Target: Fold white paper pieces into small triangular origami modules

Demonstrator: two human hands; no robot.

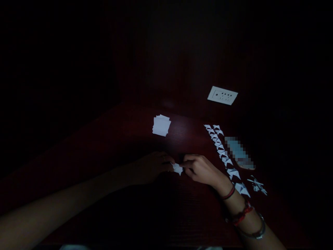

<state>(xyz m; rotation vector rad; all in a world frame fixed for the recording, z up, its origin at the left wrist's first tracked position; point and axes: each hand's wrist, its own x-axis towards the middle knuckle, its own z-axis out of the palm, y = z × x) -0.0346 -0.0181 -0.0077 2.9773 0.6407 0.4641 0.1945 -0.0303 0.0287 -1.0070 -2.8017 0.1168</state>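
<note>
A person's left hand [163,162] and right hand [200,168] pinch one small, pointed, folded white paper [178,168] between them, over the dark red table [187,133]. Beyond lies one paper stack [161,125]; rightward, two rows of folded pieces [221,152] — the shorter has two — and one pixelated slab [239,152].

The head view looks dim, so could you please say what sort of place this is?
Probably a dim indoor workspace, judging by the reddish tabletop, socket plate and paper stack.

white paper stack [161,125] popped on dark red table [187,137]
folded piece [178,168] was white too, knotted bracelet [244,215] was red
</note>
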